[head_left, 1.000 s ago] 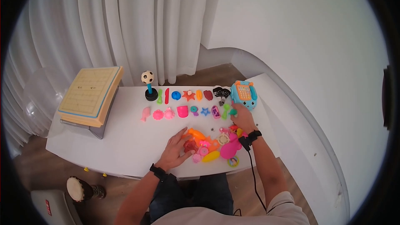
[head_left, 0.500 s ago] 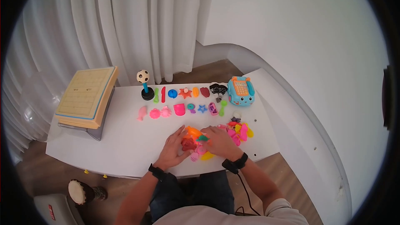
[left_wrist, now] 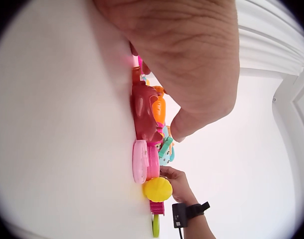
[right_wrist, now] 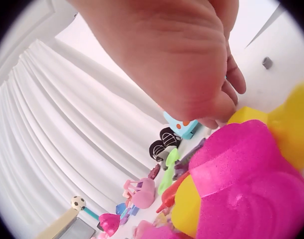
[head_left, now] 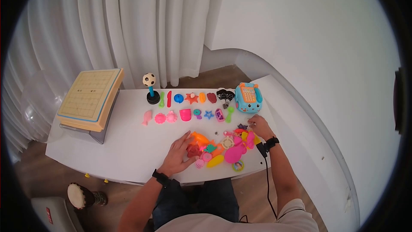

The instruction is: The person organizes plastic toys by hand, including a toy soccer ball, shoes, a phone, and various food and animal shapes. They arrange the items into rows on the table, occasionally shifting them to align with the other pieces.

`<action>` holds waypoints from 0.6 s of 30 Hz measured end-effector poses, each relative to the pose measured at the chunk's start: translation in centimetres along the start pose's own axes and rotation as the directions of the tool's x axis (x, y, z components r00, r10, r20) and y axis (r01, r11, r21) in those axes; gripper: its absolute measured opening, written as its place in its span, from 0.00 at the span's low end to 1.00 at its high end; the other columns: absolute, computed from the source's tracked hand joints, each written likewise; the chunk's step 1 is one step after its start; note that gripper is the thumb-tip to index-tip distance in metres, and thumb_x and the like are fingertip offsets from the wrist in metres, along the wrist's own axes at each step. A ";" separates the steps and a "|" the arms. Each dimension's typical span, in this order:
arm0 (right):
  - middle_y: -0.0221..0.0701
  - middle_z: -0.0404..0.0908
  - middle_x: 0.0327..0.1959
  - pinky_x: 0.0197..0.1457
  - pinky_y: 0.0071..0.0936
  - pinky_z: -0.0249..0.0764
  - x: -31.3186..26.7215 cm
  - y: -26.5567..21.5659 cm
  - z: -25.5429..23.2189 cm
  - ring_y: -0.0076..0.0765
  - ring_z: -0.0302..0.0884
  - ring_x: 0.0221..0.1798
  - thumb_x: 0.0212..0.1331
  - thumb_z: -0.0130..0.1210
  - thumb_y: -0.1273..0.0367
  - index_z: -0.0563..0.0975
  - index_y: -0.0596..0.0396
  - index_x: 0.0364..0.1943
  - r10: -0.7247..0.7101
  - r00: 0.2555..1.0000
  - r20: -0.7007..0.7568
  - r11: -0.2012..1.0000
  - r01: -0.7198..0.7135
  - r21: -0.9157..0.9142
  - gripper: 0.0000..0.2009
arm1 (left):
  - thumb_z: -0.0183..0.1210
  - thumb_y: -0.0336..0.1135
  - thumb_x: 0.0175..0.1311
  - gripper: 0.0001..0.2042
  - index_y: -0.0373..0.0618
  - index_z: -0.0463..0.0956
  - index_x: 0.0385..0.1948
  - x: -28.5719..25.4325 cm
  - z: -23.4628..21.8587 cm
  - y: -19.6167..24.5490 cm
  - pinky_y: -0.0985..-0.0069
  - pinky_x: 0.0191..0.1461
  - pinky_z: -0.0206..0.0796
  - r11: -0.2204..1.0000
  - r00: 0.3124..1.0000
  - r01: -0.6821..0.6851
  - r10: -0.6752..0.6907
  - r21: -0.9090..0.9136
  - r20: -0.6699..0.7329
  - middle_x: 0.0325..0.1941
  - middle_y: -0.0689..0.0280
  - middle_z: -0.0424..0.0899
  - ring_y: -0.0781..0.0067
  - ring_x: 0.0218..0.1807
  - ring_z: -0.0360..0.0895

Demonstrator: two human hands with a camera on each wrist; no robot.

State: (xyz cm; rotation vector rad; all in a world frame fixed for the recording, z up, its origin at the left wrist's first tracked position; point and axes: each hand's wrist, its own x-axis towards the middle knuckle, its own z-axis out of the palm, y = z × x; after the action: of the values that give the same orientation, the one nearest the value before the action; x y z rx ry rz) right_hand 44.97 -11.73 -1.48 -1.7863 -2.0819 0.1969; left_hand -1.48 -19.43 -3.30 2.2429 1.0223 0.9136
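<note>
My left hand [head_left: 176, 154] rests at the left side of a pile of plastic toys, fingers extended beside a dark red toy [left_wrist: 146, 112] and an orange toy [head_left: 200, 138]. A small teal toy [head_left: 210, 148] lies among them. A pink disc [left_wrist: 140, 162] and a yellow ribbed toy [head_left: 215, 161] sit at the near side. My right hand [head_left: 261, 128] is lowered at the pile's far right, by a dark star-shaped toy [head_left: 242, 126] and a glossy magenta toy [right_wrist: 249, 184]. Its fingers are bent downward, their tips partly hidden, and I cannot tell whether they hold anything.
Two rows of small toys, including a blue star [head_left: 208, 114] and a pink cup [head_left: 185, 114], lie behind the pile. A toy phone [head_left: 249, 97] stands at back right, a soccer-ball stand [head_left: 149, 80] at back left. A board [head_left: 91, 96] leans on the table's left.
My right hand brought the teal toy from near the phone to the pile and let go of it there. It then moved back right. My left hand stayed at the pile.
</note>
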 end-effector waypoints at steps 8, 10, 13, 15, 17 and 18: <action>0.41 0.87 0.45 0.51 0.37 0.84 0.8 0.8 2.3 0.45 0.87 0.43 0.59 0.67 0.79 0.87 0.60 0.47 0.048 0.992 -0.116 0.968 -0.017 0.251 0.12 | 0.68 0.54 0.70 0.38 0.43 0.67 0.76 0.1 -0.1 0.0 0.51 0.85 0.50 1.000 1.000 -0.005 0.005 0.007 0.007 0.86 0.48 0.59 0.45 0.83 0.61; 0.41 0.87 0.45 0.51 0.37 0.84 1.1 -0.1 1.8 0.46 0.87 0.43 0.59 0.67 0.79 0.87 0.60 0.47 0.051 0.991 -0.124 0.954 -0.011 0.300 0.12 | 0.68 0.54 0.70 0.37 0.43 0.68 0.75 0.1 -0.1 0.0 0.51 0.85 0.50 1.000 1.000 -0.003 0.003 0.004 0.000 0.86 0.48 0.59 0.45 0.83 0.61; 0.41 0.87 0.45 0.52 0.38 0.84 1.2 -0.4 1.7 0.48 0.88 0.44 0.60 0.66 0.79 0.88 0.59 0.48 0.040 0.992 -0.122 0.981 -0.016 0.194 0.12 | 0.68 0.55 0.70 0.38 0.43 0.68 0.75 0.0 -0.1 0.2 0.51 0.85 0.51 1.000 1.000 0.009 -0.009 0.017 0.009 0.86 0.48 0.59 0.44 0.83 0.61; 0.41 0.86 0.46 0.52 0.39 0.83 1.1 -0.4 2.1 0.51 0.88 0.45 0.60 0.64 0.80 0.88 0.58 0.46 -0.055 0.991 -0.121 0.994 0.065 0.088 0.11 | 0.68 0.56 0.71 0.38 0.44 0.68 0.75 0.1 -0.1 0.2 0.51 0.85 0.51 1.000 1.000 0.004 -0.005 0.030 0.011 0.86 0.48 0.59 0.44 0.84 0.60; 0.41 0.87 0.45 0.53 0.39 0.83 1.3 -0.5 2.0 0.52 0.87 0.45 0.60 0.64 0.80 0.88 0.59 0.44 -0.072 0.992 -0.102 0.990 0.084 0.115 0.10 | 0.67 0.56 0.71 0.37 0.44 0.68 0.75 0.1 0.0 0.1 0.51 0.85 0.51 1.000 1.000 0.003 -0.004 0.024 0.010 0.86 0.48 0.59 0.44 0.84 0.60; 0.41 0.87 0.44 0.53 0.40 0.83 1.6 -0.4 1.9 0.53 0.87 0.46 0.60 0.63 0.80 0.88 0.59 0.42 -0.093 0.992 -0.081 0.984 0.104 0.143 0.08 | 0.67 0.56 0.71 0.37 0.45 0.68 0.75 0.1 0.0 0.0 0.51 0.85 0.52 1.000 1.000 0.006 -0.006 0.018 0.005 0.86 0.48 0.59 0.44 0.83 0.60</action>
State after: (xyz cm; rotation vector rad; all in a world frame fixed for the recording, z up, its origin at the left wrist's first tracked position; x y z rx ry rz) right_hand 43.67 -10.01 -2.77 -1.5765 -2.0420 0.2465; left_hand -1.41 -19.39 -3.27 2.2545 1.0383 0.8998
